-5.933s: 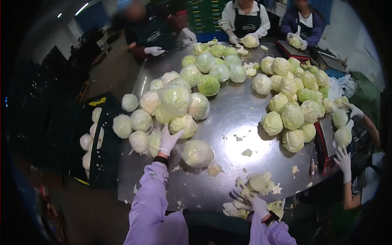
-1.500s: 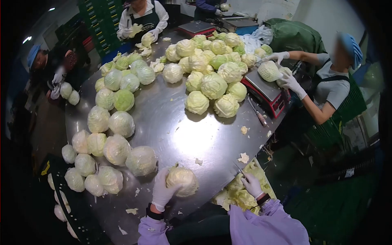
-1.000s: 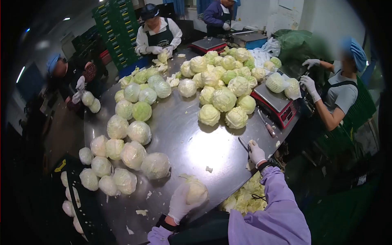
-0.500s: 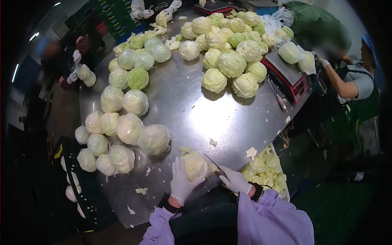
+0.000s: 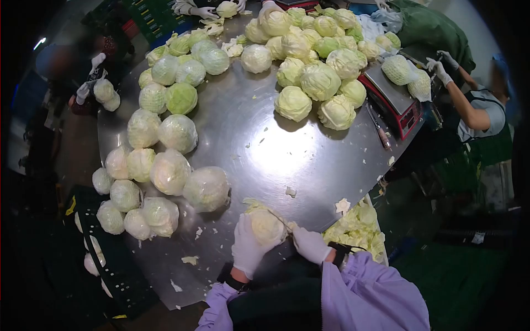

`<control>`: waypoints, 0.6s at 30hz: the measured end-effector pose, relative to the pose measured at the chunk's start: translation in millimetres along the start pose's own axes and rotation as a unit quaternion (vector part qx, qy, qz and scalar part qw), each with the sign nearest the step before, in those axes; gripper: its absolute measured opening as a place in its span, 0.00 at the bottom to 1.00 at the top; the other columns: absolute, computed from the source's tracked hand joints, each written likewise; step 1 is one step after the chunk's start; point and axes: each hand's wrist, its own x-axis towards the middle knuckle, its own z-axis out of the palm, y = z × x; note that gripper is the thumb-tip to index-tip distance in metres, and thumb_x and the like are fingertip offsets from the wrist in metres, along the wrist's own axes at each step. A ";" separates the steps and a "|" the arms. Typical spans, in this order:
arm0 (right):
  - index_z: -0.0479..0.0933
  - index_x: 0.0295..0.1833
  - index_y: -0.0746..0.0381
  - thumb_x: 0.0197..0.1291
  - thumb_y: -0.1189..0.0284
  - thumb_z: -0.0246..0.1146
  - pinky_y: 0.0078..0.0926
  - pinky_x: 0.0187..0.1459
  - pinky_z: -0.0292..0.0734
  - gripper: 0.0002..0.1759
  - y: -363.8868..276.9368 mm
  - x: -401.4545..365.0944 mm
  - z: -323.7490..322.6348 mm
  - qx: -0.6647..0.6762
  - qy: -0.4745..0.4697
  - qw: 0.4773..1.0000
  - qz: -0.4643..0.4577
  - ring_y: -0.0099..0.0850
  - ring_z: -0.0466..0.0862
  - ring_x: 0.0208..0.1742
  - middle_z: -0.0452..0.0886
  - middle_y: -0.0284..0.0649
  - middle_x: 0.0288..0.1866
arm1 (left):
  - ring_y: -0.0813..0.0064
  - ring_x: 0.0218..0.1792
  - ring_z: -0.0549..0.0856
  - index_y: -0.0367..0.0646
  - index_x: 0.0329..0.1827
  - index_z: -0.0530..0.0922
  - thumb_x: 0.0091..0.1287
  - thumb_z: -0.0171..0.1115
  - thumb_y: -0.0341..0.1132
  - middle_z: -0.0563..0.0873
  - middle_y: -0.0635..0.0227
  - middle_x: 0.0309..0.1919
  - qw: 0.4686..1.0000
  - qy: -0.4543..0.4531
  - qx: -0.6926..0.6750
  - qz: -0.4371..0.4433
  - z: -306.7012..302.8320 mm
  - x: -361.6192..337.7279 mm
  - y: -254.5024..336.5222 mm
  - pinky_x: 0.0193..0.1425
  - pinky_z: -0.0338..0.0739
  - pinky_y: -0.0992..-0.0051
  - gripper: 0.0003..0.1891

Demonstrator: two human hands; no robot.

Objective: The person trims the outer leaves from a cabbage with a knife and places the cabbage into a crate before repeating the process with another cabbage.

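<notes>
At the near edge of the metal table (image 5: pixel 243 143), a pale cabbage (image 5: pixel 267 227) sits in the grip of my gloved left hand (image 5: pixel 248 247), which curls round its left and lower side. My gloved right hand (image 5: pixel 311 243) is closed on a knife (image 5: pixel 280 219); most of its handle is hidden in my fingers. The dark blade lies across the top right of the cabbage, touching it. A loose leaf edge sticks up at the cabbage's far side. To the left stand several film-wrapped cabbages, the nearest wrapped cabbage (image 5: pixel 207 189) just beyond my left hand.
Unwrapped cabbages (image 5: pixel 320 81) are heaped at the far right, beside a red scale (image 5: pixel 406 113) and another knife (image 5: pixel 381 132). A bin of leaf trimmings (image 5: pixel 361 226) is right of my right hand. A dark crate (image 5: pixel 105 259) stands lower left. Co-workers stand around the far sides.
My right hand has moved slightly left, bringing the knife blade from beside the cabbage onto its upper right. My left hand keeps its hold. The view has shifted a little.
</notes>
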 end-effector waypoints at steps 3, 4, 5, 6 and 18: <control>0.69 0.48 0.63 0.60 0.72 0.52 0.45 0.36 0.80 0.11 18.2 30.6 25.6 -0.046 0.030 0.998 -0.033 0.50 0.84 0.33 0.80 0.51 0.38 | 0.48 0.67 0.67 0.31 0.70 0.57 0.46 0.77 0.54 0.66 0.44 0.67 1.000 0.002 0.009 0.008 -3.8 5.6 0.8 0.69 0.66 0.60 0.55; 0.69 0.47 0.63 0.61 0.72 0.52 0.44 0.34 0.80 0.10 20.5 36.1 30.0 -0.062 0.020 0.998 -0.026 0.49 0.84 0.33 0.80 0.50 0.38 | 0.49 0.67 0.67 0.31 0.70 0.57 0.46 0.77 0.54 0.66 0.45 0.66 1.000 0.002 0.020 0.010 -3.9 6.6 0.8 0.69 0.66 0.61 0.55; 0.69 0.45 0.63 0.61 0.72 0.51 0.44 0.33 0.80 0.09 26.3 41.6 32.6 -0.082 0.007 0.996 -0.022 0.48 0.85 0.32 0.80 0.50 0.38 | 0.49 0.68 0.67 0.31 0.70 0.57 0.46 0.77 0.54 0.66 0.45 0.66 1.000 0.005 0.026 0.008 -2.0 7.1 -0.1 0.69 0.65 0.61 0.55; 0.70 0.55 0.62 0.63 0.72 0.52 0.40 0.28 0.79 0.15 36.5 41.8 39.2 -0.041 0.042 0.996 -0.064 0.44 0.85 0.28 0.81 0.50 0.35 | 0.49 0.68 0.67 0.31 0.70 0.57 0.46 0.77 0.54 0.66 0.45 0.66 1.000 0.006 0.030 0.005 -3.7 3.6 -9.4 0.69 0.65 0.61 0.55; 0.70 0.65 0.57 0.65 0.70 0.57 0.40 0.47 0.77 0.22 -9.3 21.8 -17.2 0.176 0.140 0.949 -0.222 0.50 0.82 0.48 0.79 0.53 0.54 | 0.57 0.68 0.64 0.36 0.74 0.52 0.51 0.77 0.46 0.63 0.49 0.64 0.970 0.067 -0.228 -0.046 11.5 -8.3 -47.9 0.72 0.61 0.64 0.53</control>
